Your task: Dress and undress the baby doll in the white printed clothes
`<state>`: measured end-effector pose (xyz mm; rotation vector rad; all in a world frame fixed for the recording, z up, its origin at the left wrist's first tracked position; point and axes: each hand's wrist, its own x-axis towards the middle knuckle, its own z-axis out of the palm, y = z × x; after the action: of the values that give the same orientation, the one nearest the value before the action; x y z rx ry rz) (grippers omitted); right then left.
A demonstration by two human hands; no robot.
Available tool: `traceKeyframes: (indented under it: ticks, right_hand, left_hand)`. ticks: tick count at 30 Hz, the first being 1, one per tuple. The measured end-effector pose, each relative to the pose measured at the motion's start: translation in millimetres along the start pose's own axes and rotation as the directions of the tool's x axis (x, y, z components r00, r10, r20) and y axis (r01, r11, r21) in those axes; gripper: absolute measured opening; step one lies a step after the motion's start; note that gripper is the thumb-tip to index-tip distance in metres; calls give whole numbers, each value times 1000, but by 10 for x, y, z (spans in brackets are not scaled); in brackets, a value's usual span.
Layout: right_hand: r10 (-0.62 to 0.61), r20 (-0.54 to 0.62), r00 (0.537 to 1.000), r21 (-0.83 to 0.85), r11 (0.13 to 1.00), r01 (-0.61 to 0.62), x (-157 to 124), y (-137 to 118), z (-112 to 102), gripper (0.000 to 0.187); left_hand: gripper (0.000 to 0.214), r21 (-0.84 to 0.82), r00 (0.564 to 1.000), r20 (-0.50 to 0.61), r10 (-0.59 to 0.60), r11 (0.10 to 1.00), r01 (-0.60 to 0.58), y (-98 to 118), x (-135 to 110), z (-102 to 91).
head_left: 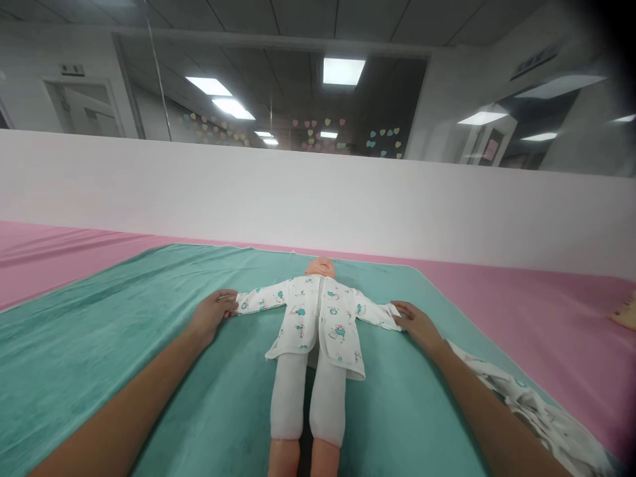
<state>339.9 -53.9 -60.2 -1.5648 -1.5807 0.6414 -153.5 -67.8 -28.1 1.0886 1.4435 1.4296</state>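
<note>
A baby doll (320,267) lies on its back on a teal blanket (99,344), its head pointing away from me and its arms spread wide. It wears a white printed jacket (318,311) with teal figures, and white leggings (287,404) that end above its bare feet. My left hand (212,315) is at the end of the jacket sleeve on the left side, with its fingers over the cuff. My right hand (416,326) holds the opposite cuff the same way. The doll's hands are hidden inside the sleeves or under my fingers.
A crumpled white printed cloth (536,411) lies at the blanket's lower right edge. Under the blanket is a pink sheet (521,311), with a beige object (625,313) at its right edge. A white partition (298,192) runs behind, before a window with heart stickers (318,126).
</note>
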Motion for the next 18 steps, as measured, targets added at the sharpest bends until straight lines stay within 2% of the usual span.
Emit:
traceKeyframes:
  ticks: [2,4,6,8,10,12,14,18]
  right_hand:
    - [-30,-10,1000,-14,999,30,11,45,-4,50]
    - [-49,-27,998,-50,998,48,21,82,-5,53]
    - [-53,-39,998,-132,990,47,23,89,-1,52]
    - [-47,-43,998,-230,973,36,15,66,9,50]
    - [-22,-47,999,-308,951,7,3,36,17,49]
    - [-7,-79,997,-355,935,-22,4,30,18,51]
    - [-16,-127,992,-385,922,-34,25,64,10,53]
    - [-41,-167,985,-397,917,-29,86,175,-11,52]
  left_hand:
    - [41,15,999,37,-13,1000,13,0,3,4]
    - [36,152,998,57,9,988,-17,18,-11,26]
    - [30,342,997,43,71,936,-81,42,-29,55]
    - [25,417,990,22,136,899,-133,61,-41,75]
    - [23,294,988,-21,153,945,-140,69,-35,68]
    - [27,80,986,-105,129,989,-121,63,-8,31]
    - [33,-80,978,-191,80,992,-97,49,34,-22]
    - [40,-188,973,-225,53,978,-96,31,112,-98]
